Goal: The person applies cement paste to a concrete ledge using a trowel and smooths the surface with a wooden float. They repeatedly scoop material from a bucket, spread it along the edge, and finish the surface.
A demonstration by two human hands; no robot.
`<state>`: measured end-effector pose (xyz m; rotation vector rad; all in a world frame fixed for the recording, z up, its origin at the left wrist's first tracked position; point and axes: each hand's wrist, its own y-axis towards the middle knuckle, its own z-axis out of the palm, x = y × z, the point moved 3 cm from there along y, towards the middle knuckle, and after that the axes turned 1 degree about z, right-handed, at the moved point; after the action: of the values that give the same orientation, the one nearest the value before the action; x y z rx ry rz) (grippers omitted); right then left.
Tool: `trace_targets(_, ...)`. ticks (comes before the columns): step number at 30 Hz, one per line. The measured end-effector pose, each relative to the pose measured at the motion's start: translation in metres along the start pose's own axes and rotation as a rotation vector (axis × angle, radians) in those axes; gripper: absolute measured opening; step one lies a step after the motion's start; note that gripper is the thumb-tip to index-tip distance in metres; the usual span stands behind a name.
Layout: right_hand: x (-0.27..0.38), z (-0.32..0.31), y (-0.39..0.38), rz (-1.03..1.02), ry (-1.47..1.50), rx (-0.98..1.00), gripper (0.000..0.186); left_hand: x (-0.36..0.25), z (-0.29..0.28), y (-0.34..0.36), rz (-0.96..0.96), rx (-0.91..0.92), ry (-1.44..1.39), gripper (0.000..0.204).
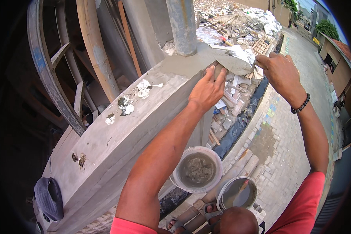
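My right hand (280, 74), with a beaded bracelet at the wrist, grips a trowel (234, 64) at its handle, which the fingers hide. The trowel's grey blade lies at the far corner of a concrete ledge (121, 124), by a patch of wet mortar (179, 64). At that same corner my left hand (208, 89) presses its fingers on a wooden strip (217, 65) along the edge. Most of the strip is hidden by the hand and blade. Below stand a bucket of mortar (198, 169) and a bucket of grey water (238, 193) with a brush in it.
A metal post (182, 27) rises from the ledge's far end. A dark knit cap (48, 198) sits at its near left. Curved wooden frames (93, 50) lean on the left. Rubble (238, 23), a drain (238, 126) and a paved lane (288, 128) lie beyond.
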<state>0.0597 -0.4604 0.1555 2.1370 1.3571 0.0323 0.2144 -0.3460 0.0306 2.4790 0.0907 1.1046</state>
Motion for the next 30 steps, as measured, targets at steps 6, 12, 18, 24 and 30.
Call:
trace_targets(6,-0.027,0.0,-0.007,0.16,0.005,-0.013,0.015,-0.001,-0.003,0.0,0.009,0.072,0.029,0.045)
trace_targets(12,0.01,0.014,0.033,0.038,0.009,-0.127,0.016,-0.001,-0.004,0.002,0.007,0.085,0.03,0.045)
trace_targets(18,0.042,0.018,0.051,-0.078,0.057,-0.164,0.012,0.001,-0.001,-0.001,0.0,0.047,0.014,0.043)
trace_targets(24,0.037,0.021,0.049,-0.045,-0.001,-0.096,0.013,-0.001,-0.002,0.0,-0.002,0.051,0.019,0.043)
trace_targets(30,0.016,0.023,0.033,-0.024,-0.03,-0.106,0.014,0.0,-0.003,0.001,0.008,0.089,0.009,0.044)
